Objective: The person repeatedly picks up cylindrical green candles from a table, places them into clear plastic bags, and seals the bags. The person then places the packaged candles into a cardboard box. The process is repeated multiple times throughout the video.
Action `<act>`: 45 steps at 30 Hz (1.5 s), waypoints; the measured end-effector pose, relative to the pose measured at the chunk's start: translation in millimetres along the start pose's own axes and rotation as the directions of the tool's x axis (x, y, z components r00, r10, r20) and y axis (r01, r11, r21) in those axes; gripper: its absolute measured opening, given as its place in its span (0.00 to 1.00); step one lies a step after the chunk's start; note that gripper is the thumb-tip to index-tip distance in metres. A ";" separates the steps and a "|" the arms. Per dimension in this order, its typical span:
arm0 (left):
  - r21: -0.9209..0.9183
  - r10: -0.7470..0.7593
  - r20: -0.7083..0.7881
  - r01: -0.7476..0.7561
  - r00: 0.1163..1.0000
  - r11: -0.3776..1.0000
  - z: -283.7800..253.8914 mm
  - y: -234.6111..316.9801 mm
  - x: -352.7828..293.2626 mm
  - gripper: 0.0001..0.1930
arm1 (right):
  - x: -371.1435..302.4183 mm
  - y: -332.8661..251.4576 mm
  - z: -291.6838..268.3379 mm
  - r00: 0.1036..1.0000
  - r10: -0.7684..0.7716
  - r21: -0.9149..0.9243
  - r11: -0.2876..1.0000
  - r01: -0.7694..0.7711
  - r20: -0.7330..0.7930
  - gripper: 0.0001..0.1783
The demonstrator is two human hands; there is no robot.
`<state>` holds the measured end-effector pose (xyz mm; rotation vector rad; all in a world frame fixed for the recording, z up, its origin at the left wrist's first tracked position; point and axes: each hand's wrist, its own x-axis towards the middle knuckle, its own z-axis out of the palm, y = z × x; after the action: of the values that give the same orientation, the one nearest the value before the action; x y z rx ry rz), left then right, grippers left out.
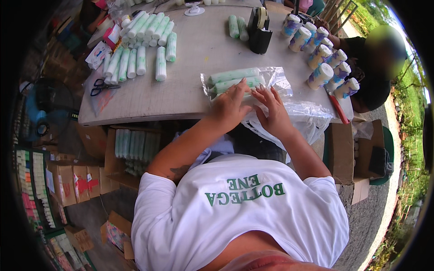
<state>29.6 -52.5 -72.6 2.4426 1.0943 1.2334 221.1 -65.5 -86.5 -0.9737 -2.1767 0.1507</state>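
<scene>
On the near middle of the table, a clear plastic bag (284, 82) encloses several white-and-green cylinders (233, 74) lying side by side, possibly wrapped candles. My left hand (229, 105) rests over the near part of the bag with its fingers stretched across the cylinders. Beside it, my right hand (272, 109) has its fingers extended over the bag's right part, the thumb toward the left hand. Both palms and the near edge of the bag are partly hidden. More clear plastic bags (309, 113) lie under and to the right of my right hand, hanging over the table edge.
Similar cylinders (147, 27) pile up at back left, near dark scissors (103, 86). A black tape dispenser (259, 34) stands at back. Several white containers with blue-purple decoration (320, 76) and a red-handled tool (339, 108) are right. A person (373, 74) sits beyond. Cardboard boxes (341, 151) flank me.
</scene>
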 end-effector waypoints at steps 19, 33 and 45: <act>0.227 0.214 -0.269 -0.154 0.939 0.962 -32.4 -46.9 -68.6 0.12 | 22.0 -9.8 21.5 0.996 -0.087 0.186 0.979 0.088 -0.016 0.41; 0.057 -0.001 -0.308 0.020 0.951 0.998 -33.4 -41.8 -64.7 0.05 | 46.3 -36.9 7.0 0.954 -0.225 -0.150 0.955 0.257 0.200 0.10; 0.021 0.009 -0.257 -0.004 0.966 1.000 -40.3 -42.9 -62.4 0.05 | 115.0 -4.1 -12.8 0.798 0.262 -0.095 0.963 -0.252 0.543 0.25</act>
<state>-47.4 -71.1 -105.5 2.3498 1.1670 1.5835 176.3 8.2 -9.2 -1.3675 -2.5463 0.6139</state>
